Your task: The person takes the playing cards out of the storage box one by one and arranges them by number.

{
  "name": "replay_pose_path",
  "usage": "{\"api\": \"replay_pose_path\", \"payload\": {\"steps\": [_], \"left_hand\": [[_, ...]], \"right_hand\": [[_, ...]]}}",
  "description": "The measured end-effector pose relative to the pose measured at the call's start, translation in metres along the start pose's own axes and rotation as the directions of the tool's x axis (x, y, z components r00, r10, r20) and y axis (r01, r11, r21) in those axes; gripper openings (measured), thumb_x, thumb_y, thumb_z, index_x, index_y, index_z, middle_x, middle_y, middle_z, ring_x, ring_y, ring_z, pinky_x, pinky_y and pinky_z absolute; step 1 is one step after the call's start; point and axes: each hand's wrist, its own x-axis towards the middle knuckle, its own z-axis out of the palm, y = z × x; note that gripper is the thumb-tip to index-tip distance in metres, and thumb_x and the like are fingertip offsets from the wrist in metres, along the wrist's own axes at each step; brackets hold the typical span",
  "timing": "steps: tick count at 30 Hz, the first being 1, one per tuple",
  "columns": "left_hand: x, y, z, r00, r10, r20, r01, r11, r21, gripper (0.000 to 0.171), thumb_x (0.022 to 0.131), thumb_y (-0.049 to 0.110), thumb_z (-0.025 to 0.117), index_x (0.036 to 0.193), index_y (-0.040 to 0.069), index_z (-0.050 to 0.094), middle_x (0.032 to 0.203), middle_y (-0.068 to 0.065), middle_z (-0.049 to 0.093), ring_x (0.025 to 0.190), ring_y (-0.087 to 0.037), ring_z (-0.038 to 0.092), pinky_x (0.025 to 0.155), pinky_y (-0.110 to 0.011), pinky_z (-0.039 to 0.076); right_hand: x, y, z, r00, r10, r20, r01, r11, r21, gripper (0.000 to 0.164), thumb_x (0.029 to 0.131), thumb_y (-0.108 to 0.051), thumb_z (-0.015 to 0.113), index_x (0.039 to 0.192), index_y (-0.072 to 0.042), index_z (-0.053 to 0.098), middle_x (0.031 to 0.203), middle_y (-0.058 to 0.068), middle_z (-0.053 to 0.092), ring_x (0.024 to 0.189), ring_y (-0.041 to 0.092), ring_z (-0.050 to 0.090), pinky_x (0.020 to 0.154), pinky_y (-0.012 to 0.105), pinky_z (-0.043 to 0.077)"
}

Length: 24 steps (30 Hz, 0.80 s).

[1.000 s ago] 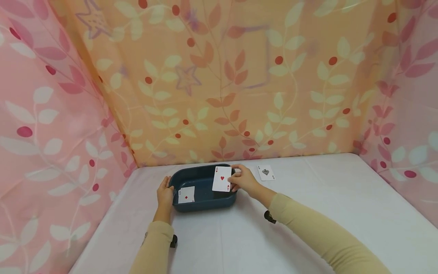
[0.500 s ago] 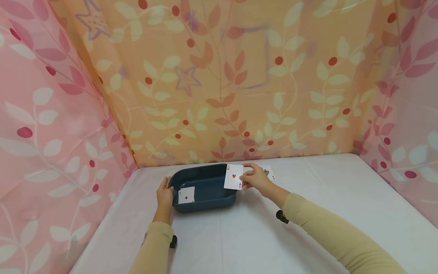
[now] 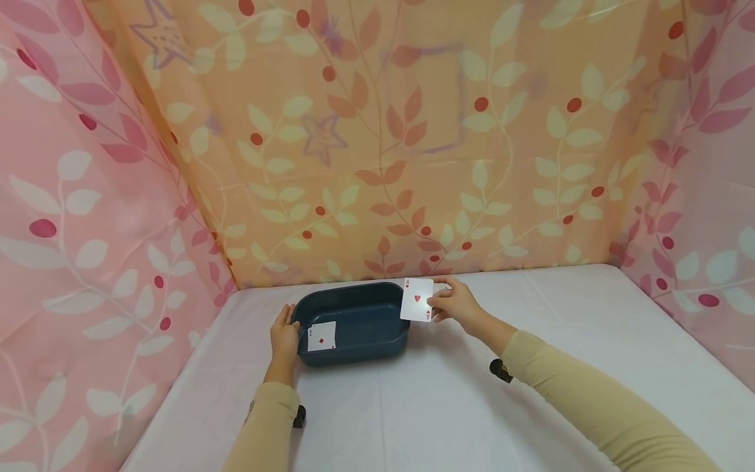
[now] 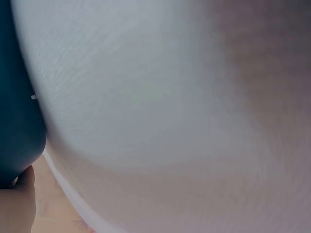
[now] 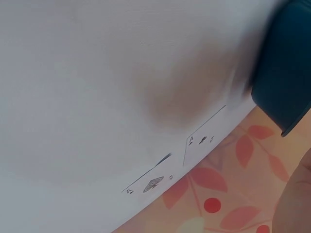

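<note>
My left hand (image 3: 284,334) grips the left end of a dark blue plastic basin (image 3: 354,354). In the left wrist view, a finger (image 4: 19,204) shows against the basin's wall. An ace of diamonds (image 3: 326,335) lies face up inside, at the basin's left end. Between thumb and fingers, my right hand (image 3: 457,305) pinches an ace of hearts (image 3: 416,308), face toward the head camera, overlapping the basin's right rim. Behind that hand, an ace of spades (image 5: 153,185) and another black ace (image 5: 202,141) lie on the table, mostly hidden in the head view.
A white cloth covers the table (image 3: 366,419). Leaf-patterned fabric stands at the back (image 3: 377,164) and on both sides. The two loose cards lie near the far table edge, right of the basin.
My right hand has moved right with the ace of hearts, from over the basin's inside to its right rim, and now covers the ace of spades. The left hand and basin have stayed put.
</note>
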Motion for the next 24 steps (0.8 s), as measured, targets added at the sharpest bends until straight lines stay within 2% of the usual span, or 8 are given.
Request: {"api": "replay_pose_path", "payload": {"steps": [9, 18, 24], "left_hand": [[0.000, -0.003, 0.002, 0.998, 0.070, -0.008, -0.070, 0.996, -0.059, 0.058, 0.094, -0.015, 0.030, 0.150, -0.010, 0.014, 0.154, -0.023, 0.024, 0.145, -0.029, 0.018, 0.117, -0.038, 0.014], [-0.001, -0.001, 0.002, 0.997, 0.074, 0.002, -0.074, 0.997, -0.003, 0.058, 0.094, -0.014, 0.031, 0.150, -0.009, 0.015, 0.154, -0.023, 0.024, 0.145, -0.030, 0.018, 0.117, -0.039, 0.015], [-0.001, -0.001, 0.002, 0.999, 0.052, -0.008, -0.052, 0.999, 0.006, 0.057, 0.096, -0.013, 0.031, 0.151, -0.008, 0.016, 0.154, -0.021, 0.026, 0.145, -0.029, 0.018, 0.117, -0.039, 0.016]], "right_hand": [[-0.004, 0.002, -0.021, 1.000, -0.014, 0.006, 0.014, 1.000, 0.025, 0.058, 0.091, 0.004, 0.061, 0.141, 0.009, 0.032, 0.078, 0.005, 0.066, 0.057, 0.012, 0.060, 0.053, 0.023, 0.055], [-0.007, 0.004, -0.047, 0.999, -0.007, -0.032, 0.007, 1.000, 0.004, 0.061, 0.091, 0.004, 0.060, 0.144, 0.007, 0.030, 0.077, 0.002, 0.066, 0.058, 0.012, 0.061, 0.055, 0.024, 0.055], [-0.009, 0.003, -0.062, 0.998, -0.014, -0.054, 0.014, 1.000, -0.006, 0.062, 0.092, 0.003, 0.059, 0.146, 0.008, 0.028, 0.079, 0.001, 0.066, 0.059, 0.011, 0.061, 0.055, 0.023, 0.055]]}}
